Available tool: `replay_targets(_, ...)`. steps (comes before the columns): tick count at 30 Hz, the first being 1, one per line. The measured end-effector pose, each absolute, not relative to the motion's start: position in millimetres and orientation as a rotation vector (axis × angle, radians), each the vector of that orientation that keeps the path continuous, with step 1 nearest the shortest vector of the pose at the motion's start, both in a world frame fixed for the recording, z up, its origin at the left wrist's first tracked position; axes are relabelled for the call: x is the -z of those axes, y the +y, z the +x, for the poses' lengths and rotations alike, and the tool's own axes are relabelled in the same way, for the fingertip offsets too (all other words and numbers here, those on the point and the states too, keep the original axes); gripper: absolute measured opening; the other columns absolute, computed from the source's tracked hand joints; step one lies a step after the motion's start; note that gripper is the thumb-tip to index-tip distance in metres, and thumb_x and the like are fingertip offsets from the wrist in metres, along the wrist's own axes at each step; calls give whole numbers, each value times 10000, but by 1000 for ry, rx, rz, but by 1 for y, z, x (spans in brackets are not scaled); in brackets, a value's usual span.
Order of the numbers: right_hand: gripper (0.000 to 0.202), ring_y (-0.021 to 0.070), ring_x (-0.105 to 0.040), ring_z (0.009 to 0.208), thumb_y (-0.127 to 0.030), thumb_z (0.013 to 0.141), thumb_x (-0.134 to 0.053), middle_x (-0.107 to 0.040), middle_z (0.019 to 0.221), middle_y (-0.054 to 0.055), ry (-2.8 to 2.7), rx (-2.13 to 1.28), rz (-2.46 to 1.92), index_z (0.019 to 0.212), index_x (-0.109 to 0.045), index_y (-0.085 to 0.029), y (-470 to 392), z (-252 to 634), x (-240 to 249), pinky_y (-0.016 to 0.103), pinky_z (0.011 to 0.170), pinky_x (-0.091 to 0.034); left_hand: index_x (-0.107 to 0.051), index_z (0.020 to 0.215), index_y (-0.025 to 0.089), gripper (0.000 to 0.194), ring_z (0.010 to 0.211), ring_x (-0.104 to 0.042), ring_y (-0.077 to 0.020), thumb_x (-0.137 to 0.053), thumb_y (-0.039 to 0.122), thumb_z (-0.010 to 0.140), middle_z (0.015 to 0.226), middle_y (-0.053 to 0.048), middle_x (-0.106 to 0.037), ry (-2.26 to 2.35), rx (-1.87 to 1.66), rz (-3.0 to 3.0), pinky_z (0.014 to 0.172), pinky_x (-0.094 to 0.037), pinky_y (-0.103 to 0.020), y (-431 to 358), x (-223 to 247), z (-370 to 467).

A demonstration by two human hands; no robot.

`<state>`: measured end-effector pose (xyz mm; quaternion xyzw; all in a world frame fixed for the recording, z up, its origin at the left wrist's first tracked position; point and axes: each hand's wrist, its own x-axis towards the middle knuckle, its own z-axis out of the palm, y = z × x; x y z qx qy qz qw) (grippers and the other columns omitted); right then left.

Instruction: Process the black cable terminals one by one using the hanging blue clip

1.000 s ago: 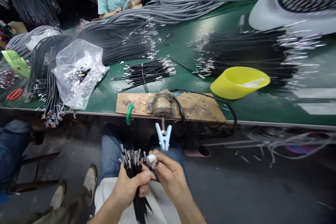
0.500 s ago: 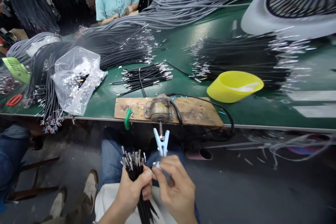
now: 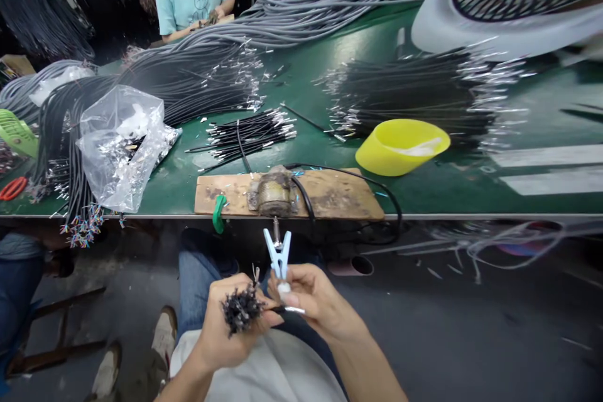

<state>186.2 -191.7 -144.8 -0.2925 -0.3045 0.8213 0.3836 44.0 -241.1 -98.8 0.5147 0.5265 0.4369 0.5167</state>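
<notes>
— The fingers [image 3: 282, 292] of the right hand [image 3: 313, 304]: what have they got?

— They are pinched shut on a single black wire [image 3: 288, 309], with its metal tip poking out to the right, past the thumb. One fingertip is wrapped in white tape.

— And the left hand [image 3: 223, 326]?

— Curled tight around a bundle of wires [image 3: 241, 311]. The bundle points at the camera, so you see the cluster of metal ends rather than its length; its long axis runs away from the viewer, down toward the lap.

— How does the single wire lie against that?

— Crosswise. It runs roughly left to right, from the bundle's edge out through the right fingers. The two hands are touching, or nearly so, knuckle to knuckle.

— Where is the clip?

— The pale blue clip [image 3: 278, 254] hangs just above the right fingers, its jaws pointing down at them, fixed on a spindle from the small motor [image 3: 273, 191] on the wooden board [image 3: 339, 195] at the edge of the green surface [image 3: 424, 195]. The right hand is the nearer one; the wire's tip lies just below and slightly right of the clip.

— Touching it?

— I cannot tell; the top of the fingers and the clip's lower end overlap in this view.
</notes>
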Motion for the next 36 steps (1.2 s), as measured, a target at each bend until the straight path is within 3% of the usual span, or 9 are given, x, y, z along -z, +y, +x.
replay_targets(3, 361, 74, -337, 460, -438, 491, -815, -455, 477, -35, -768, -2038, -767, 529, -622, -135, -176, 189, 133, 221, 456, -290, -723, 663, 138, 253, 615, -511, -148, -671, 378, 721, 630, -57, -577, 1311, -1072, 1277, 603, -409, -268, -243, 98, 48)
replay_targets(6, 401, 98, -409, 508, -544, 611, -717, -529, 553, -1, -667, -2011, -696, 638, -668, -146, -166, 179, 123, 231, 501, -358, -739, 677, 157, 195, 620, -540, -158, -697, 346, 698, 647, -59, -595, 1353, -1094, 1276, 620, -430, -276, -244, 93, 49)
replay_targets(8, 419, 108, -448, 556, -573, 623, -694, -577, 652, 17, -559, -2034, -590, 731, -682, -169, -164, 167, 121, 236, 537, -391, -734, 656, 171, 138, 619, -552, -162, -714, 305, 684, 655, -55, -606, 1404, -1116, 1250, 625, -438, -277, -244, 91, 50)
replay_targets(14, 381, 100, -354, 534, -520, 626, -720, -427, 580, -23, -379, -1976, -394, 570, -580, -170, -162, 145, 121, 226, 495, -362, -699, 634, 184, 128, 690, -581, -198, -678, 279, 717, 671, -44, -626, 1556, -1202, 1113, 722, -461, -317, -243, 102, 56)
replay_targets(19, 446, 101, -346, 515, -596, 657, -651, -415, 579, -16, -498, -1972, -398, 587, -558, -165, -165, 147, 121, 231, 468, -340, -674, 665, 167, 146, 688, -581, -199, -665, 301, 723, 696, -42, -624, 1534, -1216, 1012, 709, -478, -323, -243, 110, 61)
replay_targets(25, 569, 142, -420, 475, -717, 739, -412, -481, 552, 13, -663, -1959, -578, 690, -598, -181, -171, 153, 140, 277, 453, -375, -657, 591, 162, 173, 656, -556, -181, -668, 283, 715, 645, -38, -593, 1471, -1208, 972, 704, -465, -312, -241, 99, 64)
replay_targets(31, 458, 124, -414, 486, -637, 620, -641, -502, 566, 4, -577, -1859, -705, 706, -633, -188, -191, 168, 169, 257, 457, -366, -686, 576, 168, 131, 659, -550, -187, -716, 270, 653, 637, -40, -595, 1455, -1180, 910, 706, -450, -313, -247, 95, 58)
replay_targets(36, 369, 137, -467, 547, -532, 617, -706, -522, 609, 15, -939, -1701, -804, 678, -622, -178, -214, 180, 157, 250, 495, -399, -655, 604, 139, 208, 604, -530, -151, -757, 321, 604, 637, -35, -589, 1430, -1138, 739, 608, -438, -278, -256, 107, 56)
